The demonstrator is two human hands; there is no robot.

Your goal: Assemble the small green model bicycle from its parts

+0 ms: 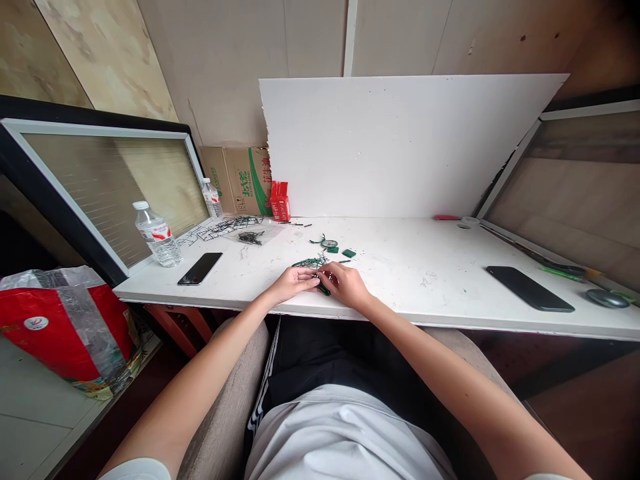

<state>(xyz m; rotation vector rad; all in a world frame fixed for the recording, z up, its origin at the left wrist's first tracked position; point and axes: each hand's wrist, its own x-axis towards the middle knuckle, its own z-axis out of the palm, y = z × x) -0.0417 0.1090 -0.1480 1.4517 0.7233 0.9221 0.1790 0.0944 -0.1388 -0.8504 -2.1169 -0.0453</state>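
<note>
My left hand (pixel 295 283) and my right hand (pixel 344 283) meet at the front edge of the white table, fingers closed around a small dark green piece (pixel 324 289). The piece is mostly covered by the fingers, so its kind does not show. Just beyond the fingertips lies a tangle of thin green parts (pixel 306 263). Farther back are a small round piece with a pale face (pixel 329 243) and two small green blocks, one of them a flat green block (pixel 349 253).
A black phone (pixel 200 269) and a water bottle (pixel 157 235) stand to the left, near a clear bag of dark bits (pixel 253 237). To the right lie a larger black phone (pixel 530 288) and a computer mouse (pixel 607 298). A white board (pixel 400 147) leans at the back.
</note>
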